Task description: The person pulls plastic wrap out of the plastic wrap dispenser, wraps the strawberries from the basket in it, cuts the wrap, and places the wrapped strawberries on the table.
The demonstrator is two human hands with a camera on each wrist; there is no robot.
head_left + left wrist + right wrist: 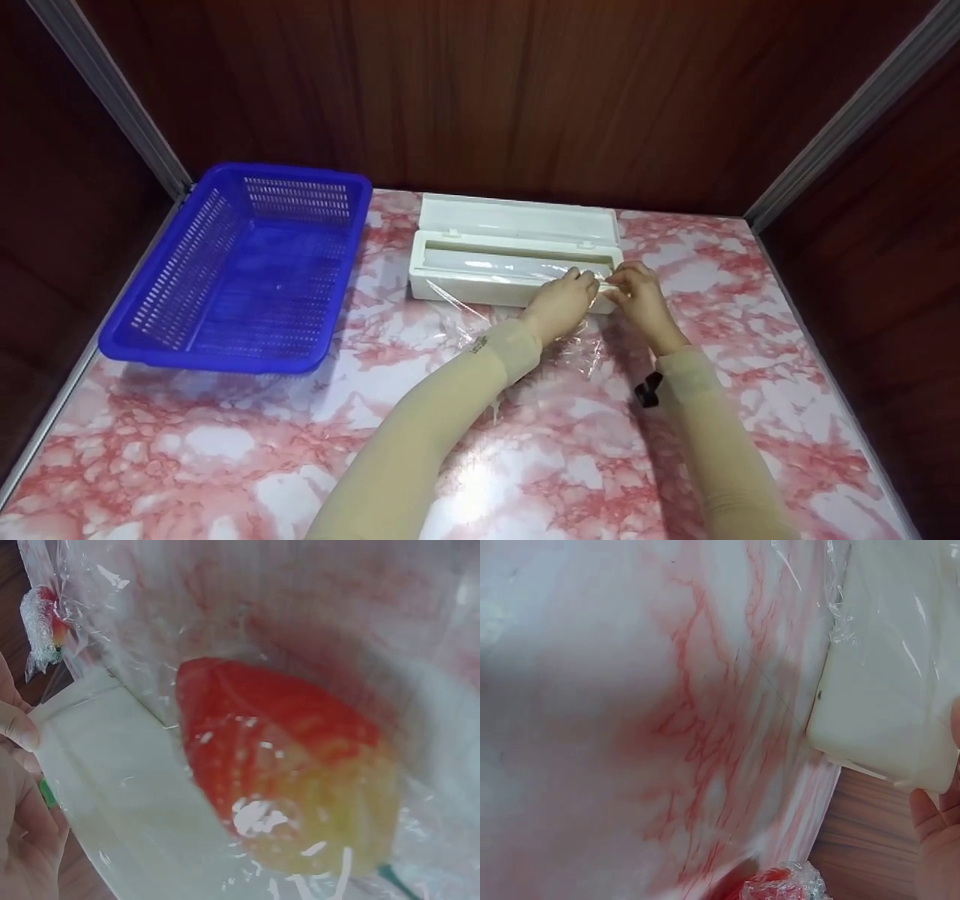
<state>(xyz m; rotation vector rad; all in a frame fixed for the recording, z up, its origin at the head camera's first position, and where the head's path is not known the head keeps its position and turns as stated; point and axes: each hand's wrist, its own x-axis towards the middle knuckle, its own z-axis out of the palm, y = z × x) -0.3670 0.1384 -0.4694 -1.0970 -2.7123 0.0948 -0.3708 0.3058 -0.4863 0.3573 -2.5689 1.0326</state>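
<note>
A white plastic wrap box (pixel 517 291) lies with its lid raised and a roll of wrap (pixel 495 264) inside. Clear film (pixel 457 311) runs from it over the front edge and the table. My left hand (pixel 562 304) reaches over the front rim, fingers bent down there; whether they grip film or box I cannot tell. At the right end my right hand (pixel 641 304) pinches the box's front corner between thumb and fingers. A small green piece (pixel 47 793) shows by the fingers. Under the film sits a red-and-yellow fruit (pixel 289 772) with a green stem, hidden in the head view.
A second red fruit wrapped in film (pixel 46 630) lies past the box's right end; part of this wrapped fruit (pixel 784 883) shows in the right wrist view. To the left stands a blue slotted basket (pixel 262 367). Dark wood panels (pixel 480 97) enclose the marbled table (pixel 247 465).
</note>
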